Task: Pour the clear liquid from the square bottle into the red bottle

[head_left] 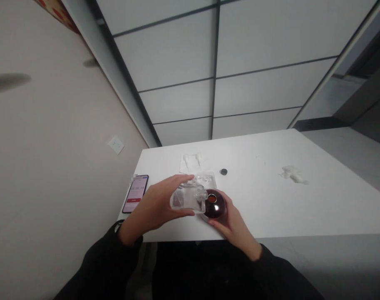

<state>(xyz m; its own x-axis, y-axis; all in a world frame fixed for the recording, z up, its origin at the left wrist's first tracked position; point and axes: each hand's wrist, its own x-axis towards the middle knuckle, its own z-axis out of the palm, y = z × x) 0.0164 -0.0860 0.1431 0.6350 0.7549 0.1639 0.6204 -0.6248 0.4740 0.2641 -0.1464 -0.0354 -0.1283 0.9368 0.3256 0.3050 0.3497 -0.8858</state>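
Note:
My left hand (160, 200) is closed round a clear bottle (186, 199), which is tipped onto its side. The bottle's uncapped threaded neck points right, over the edge of a round, glossy dark red-brown container (219, 207). A ringed opening shows in the container's top, close to the bottle's mouth. Fingers and thumb of my right hand (235, 223) wrap the container from the right. I cannot tell whether liquid is flowing between them. Behind the bottle lies a clear plastic piece (207, 179), partly hidden by it.
Both hands are over a white table (264, 208). At its left edge lies a phone (135, 193) with a lit screen. Farther back are a white sheet with small pale items (191, 162) and a small dark cap (223, 171). A crumpled tissue (292, 174) lies to the right.

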